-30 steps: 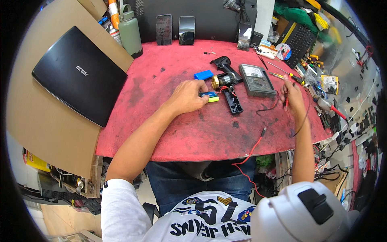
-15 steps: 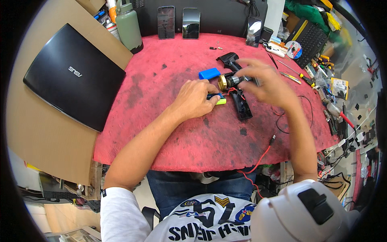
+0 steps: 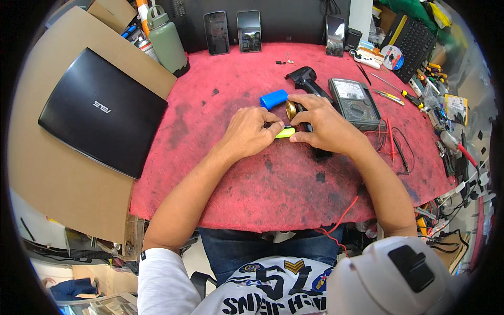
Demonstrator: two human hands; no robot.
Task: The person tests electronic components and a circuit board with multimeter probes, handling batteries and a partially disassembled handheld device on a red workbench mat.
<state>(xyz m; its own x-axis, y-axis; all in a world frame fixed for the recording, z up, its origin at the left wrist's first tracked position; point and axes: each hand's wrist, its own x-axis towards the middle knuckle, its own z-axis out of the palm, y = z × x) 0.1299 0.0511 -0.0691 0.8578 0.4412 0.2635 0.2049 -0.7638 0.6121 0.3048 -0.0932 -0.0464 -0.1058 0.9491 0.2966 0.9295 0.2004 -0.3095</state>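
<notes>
Hands (image 3: 249, 131) (image 3: 326, 126) number two, left pinching one yellow-green piece (image 3: 285, 133), right loosely curled, hold unclear.

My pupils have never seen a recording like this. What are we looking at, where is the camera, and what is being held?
There is no machine here: these are a person's two bare hands. The view comes from a wide fisheye camera worn on the head, looking down, so straight edges bend near the rim.

On the red cloth lie a blue cylinder, a black plastic part and a meter with a dial. A black laptop-like panel is at the left, over cardboard.

The left hand appears to pinch a small yellow-green piece. The right hand has its thumb close to that piece's other end; whether it grips anything is hidden.
</notes>
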